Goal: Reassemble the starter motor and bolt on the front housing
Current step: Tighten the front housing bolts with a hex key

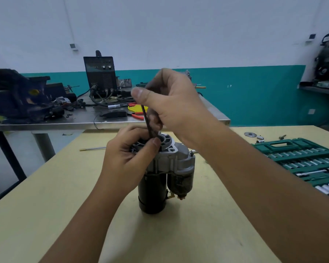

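The starter motor (pixel 160 185) stands upright on the yellow table (pixel 46 196), black body down and silver front housing (pixel 172 158) on top. My left hand (pixel 128 158) grips the housing's left side, thumb pressed at its rim. My right hand (pixel 171 103) hovers above it and pinches the top of a long thin dark bolt (pixel 146 120). The bolt slants down and its lower end meets the housing beside my left thumb. The solenoid (pixel 182 181) sits on the motor's right side.
An open green socket set (pixel 302 160) lies at the right. Loose sockets and a washer (pixel 250 134) lie behind it. Another long bolt (pixel 93 148) rests on the table to the left. A steel bench (pixel 74 120) behind carries a vise, a welder and red pliers.
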Demonstrator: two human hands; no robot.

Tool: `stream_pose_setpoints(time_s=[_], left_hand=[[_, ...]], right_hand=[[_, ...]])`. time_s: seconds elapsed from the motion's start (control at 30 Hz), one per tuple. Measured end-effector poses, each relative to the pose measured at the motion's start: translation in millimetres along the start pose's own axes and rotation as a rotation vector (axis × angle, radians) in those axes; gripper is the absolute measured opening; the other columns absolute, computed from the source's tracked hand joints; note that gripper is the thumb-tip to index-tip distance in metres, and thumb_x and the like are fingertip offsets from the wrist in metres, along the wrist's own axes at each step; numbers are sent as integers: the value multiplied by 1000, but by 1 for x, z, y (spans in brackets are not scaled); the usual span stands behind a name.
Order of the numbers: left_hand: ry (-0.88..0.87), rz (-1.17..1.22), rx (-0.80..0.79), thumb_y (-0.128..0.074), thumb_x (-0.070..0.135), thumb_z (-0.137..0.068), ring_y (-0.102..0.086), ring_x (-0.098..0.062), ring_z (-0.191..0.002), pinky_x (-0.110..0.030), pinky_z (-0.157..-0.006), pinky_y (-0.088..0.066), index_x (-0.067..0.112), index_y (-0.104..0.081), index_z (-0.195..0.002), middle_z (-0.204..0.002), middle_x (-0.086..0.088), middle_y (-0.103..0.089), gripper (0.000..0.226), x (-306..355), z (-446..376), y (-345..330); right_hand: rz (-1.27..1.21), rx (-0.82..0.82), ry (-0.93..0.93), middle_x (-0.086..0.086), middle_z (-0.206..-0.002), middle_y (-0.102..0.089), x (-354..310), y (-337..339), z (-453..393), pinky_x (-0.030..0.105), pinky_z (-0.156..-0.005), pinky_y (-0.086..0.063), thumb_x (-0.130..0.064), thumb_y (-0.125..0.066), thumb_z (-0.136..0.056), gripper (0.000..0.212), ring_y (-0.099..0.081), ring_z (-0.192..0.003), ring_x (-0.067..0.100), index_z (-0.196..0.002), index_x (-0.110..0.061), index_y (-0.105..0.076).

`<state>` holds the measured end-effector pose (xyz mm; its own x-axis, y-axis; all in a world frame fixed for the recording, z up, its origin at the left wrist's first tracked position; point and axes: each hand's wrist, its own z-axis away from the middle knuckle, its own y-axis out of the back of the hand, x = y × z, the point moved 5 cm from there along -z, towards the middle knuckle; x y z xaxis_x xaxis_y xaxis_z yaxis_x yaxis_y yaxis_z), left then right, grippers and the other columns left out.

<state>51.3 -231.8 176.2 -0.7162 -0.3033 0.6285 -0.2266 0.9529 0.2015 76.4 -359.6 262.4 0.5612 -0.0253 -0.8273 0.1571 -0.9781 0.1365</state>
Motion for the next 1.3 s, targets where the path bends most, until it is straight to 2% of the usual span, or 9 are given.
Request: stream_pose_setpoints(time_s=[0.17,0.23,0.4,0.53,0.67,0.87,1.03,1.13,1.3], left_hand=[[-18,-3,2,-66,34,-87,-69,-30,-97,-58,-84,-56,26,-79,-99,-98,1,-77,19,-1,1,2],[-10,16,3,-67,35,-87,-70,-30,-97,-59,-85,-56,32,-78,-103,-99,1,-77,20,-2,1,3],[26,50,-3,-66,36,-85,-69,-31,-96,-59,-84,-56,25,-78,-99,-96,-3,-75,22,-6,0,7],[42,46,31,-66,39,-82,-68,-23,-90,-45,-79,-59,17,-76,-95,-94,-5,-73,28,-7,0,10],[-2,42,9,-65,34,-84,-67,-13,-85,-27,-75,-56,27,-74,-96,-92,-1,-73,16,-4,-1,8],[1,23,32,-67,35,-84,-70,-25,-91,-43,-80,-59,24,-76,-99,-95,-4,-75,20,-5,0,6],[-19,-51,49,-69,41,-84,-67,-23,-89,-40,-78,-57,23,-74,-95,-92,0,-73,21,-3,2,7],[-18,-65,39,-68,41,-85,-66,-23,-89,-38,-77,-55,21,-76,-98,-91,5,-74,25,0,2,5],[8,-24,3,-62,38,-87,-66,-23,-92,-36,-78,-53,18,-76,-97,-92,5,-74,26,-2,0,5]], right_hand=[[408,342,569,5,-61,-60,-19,-7,21,22,-51,-42,-5,-78,-85,24,-54,-53,15,-75,-6,-57],[416,340,642,7,-62,-60,-19,-8,24,19,-50,-39,-1,-77,-86,23,-53,-53,13,-76,-3,-56],[-197,-152,278,25,-86,-67,-9,-9,12,25,-45,-44,-8,-65,-97,18,-56,-48,15,-82,-14,-56],[-533,-288,36,22,-101,-69,5,-9,10,30,-53,-50,-9,-52,-103,15,-60,-56,23,-102,-4,-66],[-541,-271,-21,18,-92,-70,8,-15,6,24,-50,-46,0,-59,-98,12,-56,-54,14,-102,-3,-70],[-459,-151,-35,6,-75,-69,0,-12,8,13,-42,-40,6,-74,-86,11,-54,-45,2,-87,-4,-69],[-134,159,-3,-12,-52,-62,-6,-8,5,18,-51,-50,3,-83,-75,30,-62,-53,2,-64,-16,-63],[144,243,66,-19,-44,-52,-14,-16,3,22,-50,-46,-5,-80,-74,32,-50,-46,-3,-57,-23,-59],[93,-11,-54,-17,-56,-60,-12,-22,-4,22,-53,-45,-21,-71,-95,7,-54,-51,1,-98,-17,-75]])
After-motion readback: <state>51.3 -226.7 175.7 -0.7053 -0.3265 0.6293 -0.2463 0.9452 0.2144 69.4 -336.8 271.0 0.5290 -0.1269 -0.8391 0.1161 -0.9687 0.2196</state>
